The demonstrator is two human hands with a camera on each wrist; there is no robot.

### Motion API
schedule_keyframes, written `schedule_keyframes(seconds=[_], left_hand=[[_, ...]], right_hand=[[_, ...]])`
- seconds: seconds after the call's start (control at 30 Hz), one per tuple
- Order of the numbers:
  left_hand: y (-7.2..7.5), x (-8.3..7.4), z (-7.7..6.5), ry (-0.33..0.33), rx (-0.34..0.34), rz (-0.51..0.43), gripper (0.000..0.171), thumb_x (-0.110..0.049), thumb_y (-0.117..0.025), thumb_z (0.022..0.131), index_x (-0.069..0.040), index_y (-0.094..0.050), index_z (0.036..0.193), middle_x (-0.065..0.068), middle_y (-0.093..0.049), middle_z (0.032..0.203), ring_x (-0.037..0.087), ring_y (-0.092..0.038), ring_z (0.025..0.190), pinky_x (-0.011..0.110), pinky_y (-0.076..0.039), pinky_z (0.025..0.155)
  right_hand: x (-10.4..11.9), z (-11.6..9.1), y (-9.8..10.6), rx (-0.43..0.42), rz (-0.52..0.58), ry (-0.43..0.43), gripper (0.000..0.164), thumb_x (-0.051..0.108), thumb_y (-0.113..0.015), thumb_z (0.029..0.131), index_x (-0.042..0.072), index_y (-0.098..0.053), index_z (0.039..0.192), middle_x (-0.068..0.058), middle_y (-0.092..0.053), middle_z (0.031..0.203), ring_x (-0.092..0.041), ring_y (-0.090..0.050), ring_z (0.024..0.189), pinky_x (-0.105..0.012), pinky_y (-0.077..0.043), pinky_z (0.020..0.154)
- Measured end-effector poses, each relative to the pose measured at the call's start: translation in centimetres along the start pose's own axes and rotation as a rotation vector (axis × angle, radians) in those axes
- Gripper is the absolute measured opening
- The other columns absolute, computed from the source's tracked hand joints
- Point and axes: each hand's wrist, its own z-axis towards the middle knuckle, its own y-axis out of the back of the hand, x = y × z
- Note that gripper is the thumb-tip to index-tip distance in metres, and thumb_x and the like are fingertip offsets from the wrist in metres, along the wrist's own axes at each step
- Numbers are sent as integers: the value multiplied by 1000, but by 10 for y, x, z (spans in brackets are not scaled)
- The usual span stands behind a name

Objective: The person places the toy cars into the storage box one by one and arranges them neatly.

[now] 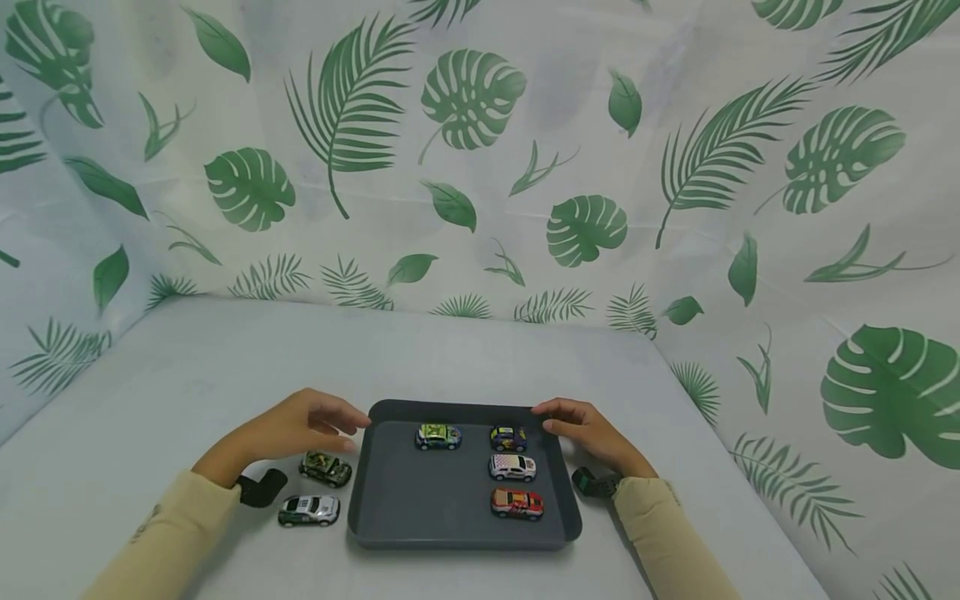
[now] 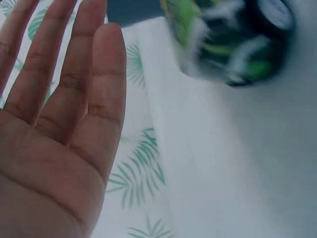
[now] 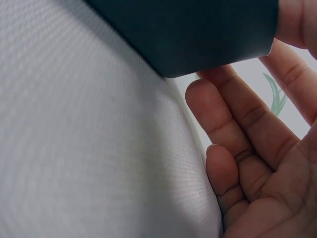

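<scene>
A dark grey tray lies on the white table with several toy cars in it. My right hand grips its far right corner, thumb over the rim; in the right wrist view the fingers curl beyond the tray edge. Beside the left rim hovers my left hand, fingers extended, holding nothing. Under that hand stands a camouflage toy car, blurred in the left wrist view; nearer me is a silver toy car. Inside the tray, a green-yellow car stands at the back left.
Down the tray's right side stand a dark blue car, a white checkered car and a red car. A leaf-patterned cloth hangs behind and along both sides of the table. Each wrist wears a black device.
</scene>
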Motion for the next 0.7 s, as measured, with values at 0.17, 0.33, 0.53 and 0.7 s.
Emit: schedule_keyframes(seconds=[0.17, 0.33, 0.53, 0.7], left_hand=[[4, 9, -7, 29, 14, -72, 38, -8, -77, 99, 9, -70, 132, 26, -71, 131, 42, -70, 121, 28, -58, 95], [7, 19, -11, 41, 33, -110, 40, -9, -77, 98, 10, -70, 133, 28, -70, 133, 36, -71, 121, 27, -57, 96], [10, 25, -14, 27, 74, -129, 42, -9, -78, 99, 12, -68, 134, 31, -67, 136, 39, -70, 123, 27, -56, 98], [13, 31, -19, 76, 91, -167, 46, -11, -77, 100, 13, -64, 138, 33, -64, 141, 48, -66, 128, 28, -57, 96]], right_hand=[[1, 0, -1, -3, -1, -7, 33, 10, -65, 108, -7, -68, 136, -25, -68, 137, -21, -64, 126, -41, -44, 111], [2, -1, -2, -8, -4, -14, 33, 11, -65, 108, -7, -68, 136, -25, -68, 137, -22, -64, 125, -42, -44, 111], [1, -1, 0, -9, -6, -9, 34, 11, -65, 108, -7, -68, 136, -25, -68, 137, -21, -64, 125, -35, -46, 109], [-1, 0, 0, -1, 0, 5, 33, 10, -64, 109, -7, -68, 137, -26, -68, 137, -20, -65, 125, -28, -47, 106]])
